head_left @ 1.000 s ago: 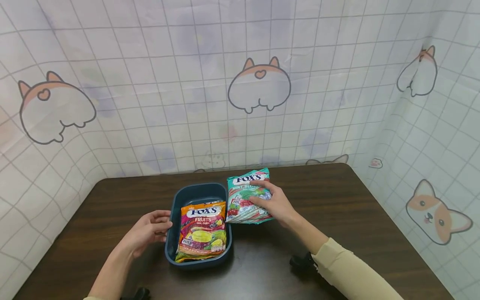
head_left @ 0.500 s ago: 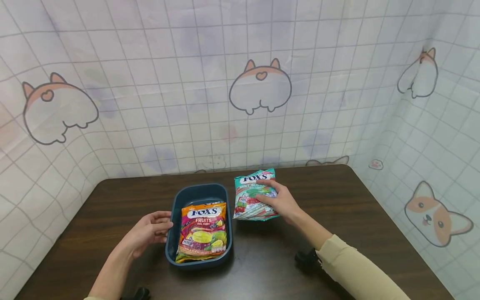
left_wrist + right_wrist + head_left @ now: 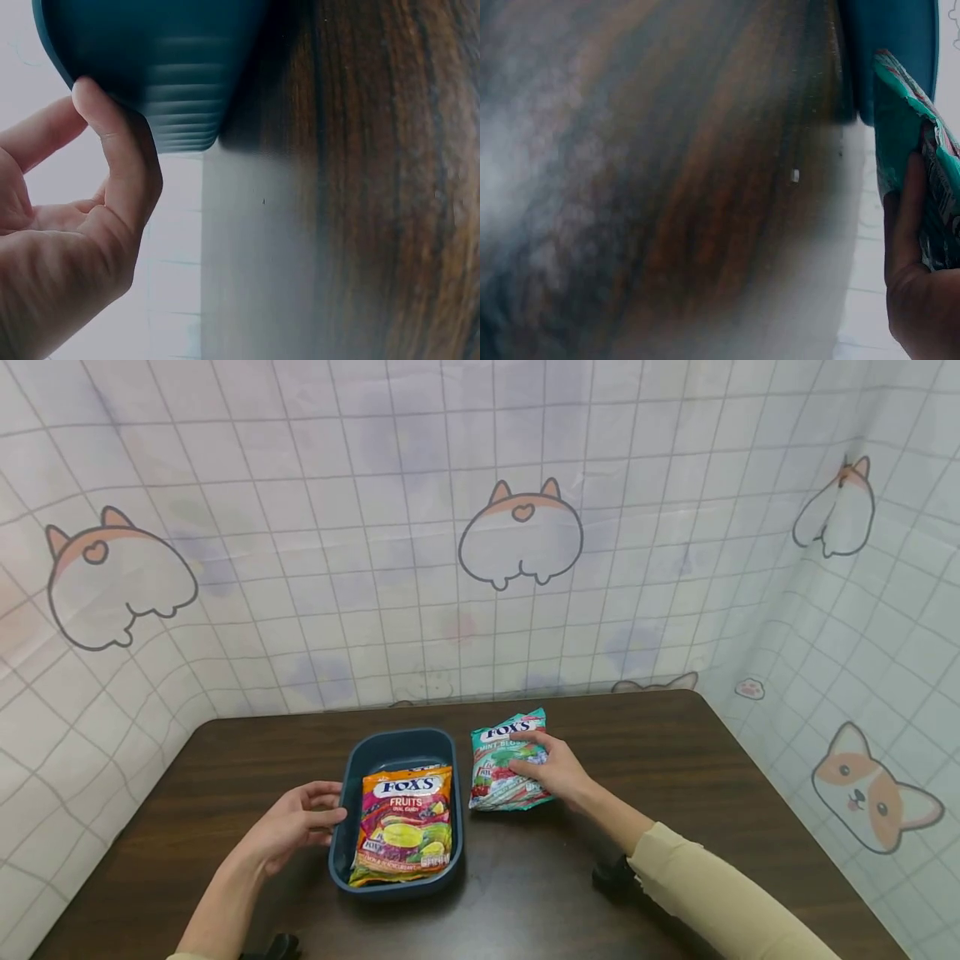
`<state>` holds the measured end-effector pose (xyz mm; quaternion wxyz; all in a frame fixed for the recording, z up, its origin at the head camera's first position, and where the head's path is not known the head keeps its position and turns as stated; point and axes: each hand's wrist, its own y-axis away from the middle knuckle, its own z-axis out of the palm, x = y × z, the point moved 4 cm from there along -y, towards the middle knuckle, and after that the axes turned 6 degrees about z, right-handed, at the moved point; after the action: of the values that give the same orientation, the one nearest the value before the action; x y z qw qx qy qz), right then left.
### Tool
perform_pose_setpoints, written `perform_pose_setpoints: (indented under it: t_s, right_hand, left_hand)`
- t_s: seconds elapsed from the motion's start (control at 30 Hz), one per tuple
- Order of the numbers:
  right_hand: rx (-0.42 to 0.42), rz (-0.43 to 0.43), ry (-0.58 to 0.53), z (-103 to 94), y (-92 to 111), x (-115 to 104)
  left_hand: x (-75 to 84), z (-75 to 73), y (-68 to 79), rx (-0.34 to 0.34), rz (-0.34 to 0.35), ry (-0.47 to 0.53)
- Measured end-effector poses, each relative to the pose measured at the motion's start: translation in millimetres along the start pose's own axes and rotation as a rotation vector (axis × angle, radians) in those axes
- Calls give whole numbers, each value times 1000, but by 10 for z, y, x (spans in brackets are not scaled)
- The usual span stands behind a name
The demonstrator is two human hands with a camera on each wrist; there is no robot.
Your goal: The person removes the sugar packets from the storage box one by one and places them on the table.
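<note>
A dark blue plastic bin [image 3: 396,740] stands on the table, left of centre. In it lies an orange and purple bag of Fox's Fruits candy [image 3: 403,835], with the edge of another packet peeking out behind it. At the bin's left side, my left hand [image 3: 298,822] touches the rim with its fingertips; the left wrist view shows a bent finger [image 3: 124,154] against the wall. My right hand [image 3: 558,770] grips a teal bag of Fox's Mint Blossom candy [image 3: 495,777] by its right side, just right of the bin. Some fingers are hidden beneath that bag.
The dark wood table [image 3: 622,727] reaches back to a white gridded cloth [image 3: 300,527] printed with corgis, which also hangs along both sides. Black wrist straps [image 3: 613,875] show at my forearms.
My right hand has moved the teal candy bag rightward, away from the bin's rim, then slightly down, its top edge tipping back. The left hand stays at the bin.
</note>
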<state>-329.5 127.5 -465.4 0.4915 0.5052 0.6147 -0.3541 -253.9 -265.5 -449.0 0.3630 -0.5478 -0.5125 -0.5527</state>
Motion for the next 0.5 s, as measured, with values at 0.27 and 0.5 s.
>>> perform_pose_setpoints:
  t_s: [0.27,0.5]
  right_hand:
    - [-22,31,82,64,-78,36]
    - [-46,75,146,108,-161,17]
  left_hand:
    - [-3,-2,-1,-10,0,-1]
    - [-6,0,1,-14,3,-2]
